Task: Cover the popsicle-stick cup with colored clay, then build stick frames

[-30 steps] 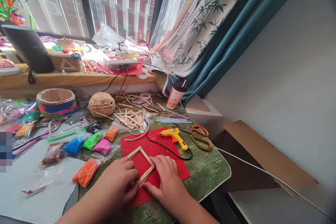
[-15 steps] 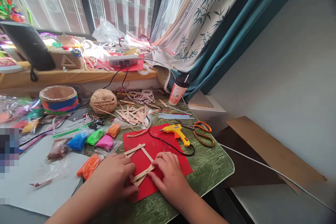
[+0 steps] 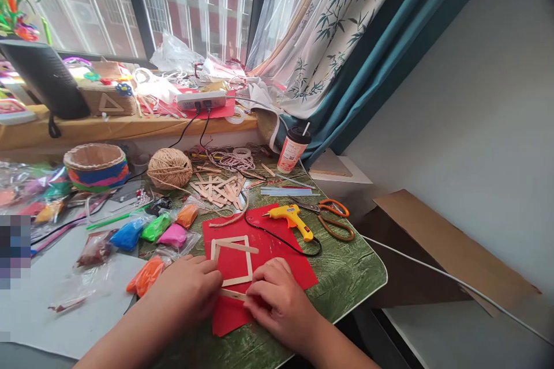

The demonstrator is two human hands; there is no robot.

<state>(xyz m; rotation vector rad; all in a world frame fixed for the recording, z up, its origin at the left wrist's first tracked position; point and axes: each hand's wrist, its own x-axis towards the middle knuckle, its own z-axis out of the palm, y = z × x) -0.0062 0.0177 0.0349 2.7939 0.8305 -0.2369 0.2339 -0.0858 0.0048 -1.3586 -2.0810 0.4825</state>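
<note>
Between my hands is a single craft stick (image 3: 234, 294), lying crosswise near the lower part of the red sheet (image 3: 281, 259). My right hand (image 3: 281, 300) pinches its right end. At its left end are the closed fingers of my left hand (image 3: 194, 285), their tips partly hidden. Just beyond the stick, a square frame of craft sticks (image 3: 250, 265) rests on the sheet. Another craft stick (image 3: 242, 247) slants across the frame's upper part. A yellow glue gun (image 3: 292, 220) lies on the sheet's upper right, with its black cord curling beside it.
Orange-handled scissors (image 3: 333, 210) and glue sticks (image 3: 288, 191) lie on the right. Behind are a pile of craft sticks (image 3: 220, 189), a twine ball (image 3: 169, 168) and a paper cup (image 3: 292, 151). Bagged coloured clay (image 3: 156, 226) sits left. The table edge (image 3: 386, 282) curves at right.
The frame now lies flat and square on the red sheet, beyond my fingers. My hands have drawn slightly nearer to me, with a separate craft stick between them.
</note>
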